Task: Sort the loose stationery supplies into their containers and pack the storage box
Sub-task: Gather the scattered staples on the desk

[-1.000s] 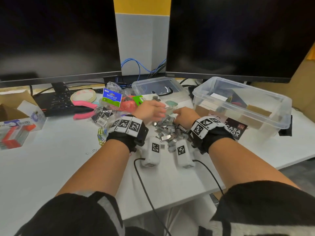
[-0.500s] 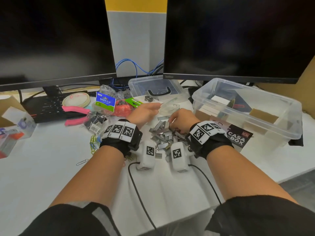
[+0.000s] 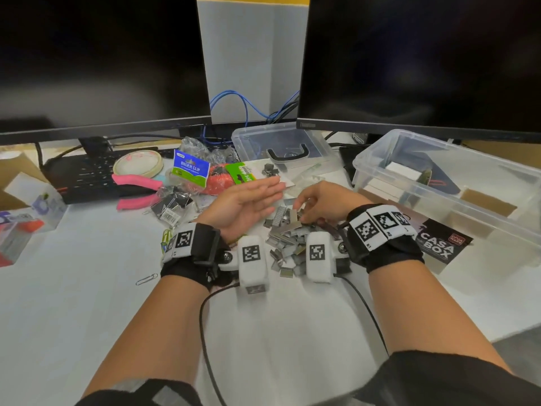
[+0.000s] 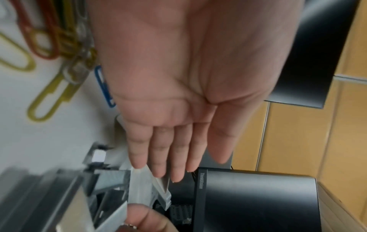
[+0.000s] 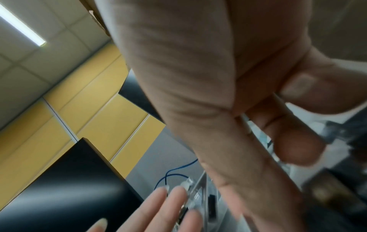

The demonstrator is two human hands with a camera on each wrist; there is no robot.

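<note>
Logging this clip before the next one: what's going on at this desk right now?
A person is sorting stationery on a white desk. The left hand is held out flat, palm up, holding nothing. The right hand curls down into a pile of loose staple strips, fingers pinching at them; what exactly it has picked up is unclear. The clear storage box stands open to the right. Paper clips, a binder clip packet and pink-handled pliers lie unsorted on the left.

Grey staple strips (image 3: 288, 230) lie heaped on the desk beside the open clear storage box (image 3: 456, 183).
</note>
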